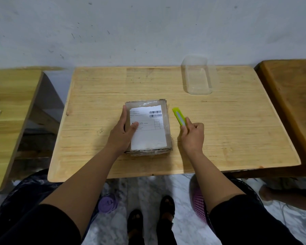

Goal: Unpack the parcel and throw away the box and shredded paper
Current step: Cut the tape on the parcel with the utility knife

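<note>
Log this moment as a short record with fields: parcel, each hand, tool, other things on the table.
parcel: taped cardboard box with a white shipping label, lying flat and sealed on the wooden table
left hand: left hand rests on the box's left side, thumb on the label
right hand: right hand grips the green utility knife just right of the box
knife: tip points away from the person, not touching the box
other: clear plastic container at the table's far right

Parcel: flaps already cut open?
No. The parcel lies closed and taped, label up, under the left hand, while the right hand holds the green cutter beside it.
</note>
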A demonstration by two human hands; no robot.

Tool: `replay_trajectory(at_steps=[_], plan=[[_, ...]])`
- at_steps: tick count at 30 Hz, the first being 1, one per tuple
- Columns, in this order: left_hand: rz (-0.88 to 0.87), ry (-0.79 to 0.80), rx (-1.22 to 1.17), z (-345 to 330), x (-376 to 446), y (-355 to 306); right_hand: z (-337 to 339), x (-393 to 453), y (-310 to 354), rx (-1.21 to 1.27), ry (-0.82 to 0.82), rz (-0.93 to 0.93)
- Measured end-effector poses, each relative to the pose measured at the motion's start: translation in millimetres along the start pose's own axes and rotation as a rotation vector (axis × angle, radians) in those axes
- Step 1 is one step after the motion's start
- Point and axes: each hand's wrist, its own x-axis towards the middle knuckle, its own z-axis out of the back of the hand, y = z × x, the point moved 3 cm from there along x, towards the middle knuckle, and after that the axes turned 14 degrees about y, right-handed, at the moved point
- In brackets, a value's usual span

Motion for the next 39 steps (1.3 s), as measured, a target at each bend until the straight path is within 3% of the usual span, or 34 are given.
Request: replay_trajectory(at_steps=[5,9,12,25,31,39], plan=[[0.006,-0.01,0.007,0.0,-0.8,-2.1,-4.6,3.8,-8.2,0.052,-0.022,-0.07],[0.006,-0.003,0.0,-0.6,-1.0,-1.8,-3.0,4.0,-3.5,-0.034,0.013,-0.044],[0.01,0.004,0.018,-0.3,-0.8,-1.3,2.7,12.5,12.1,0.046,-0.008,-0.023],[0.073,-0.018,0.119,-0.6,0.6,-0.9,-19.3,122.5,50.8,0.256,0.073,-0.036],[0.109,-0.036,0.086,0.1,1.4,-0.3,-17.3,144.3,47.7,0.218,0.104,-0.075],[0.091,-0.037,-0.004,-1.7,-0.5,-3.6,-15.6,130.9,47.4,0.122,0.153,0.049]])
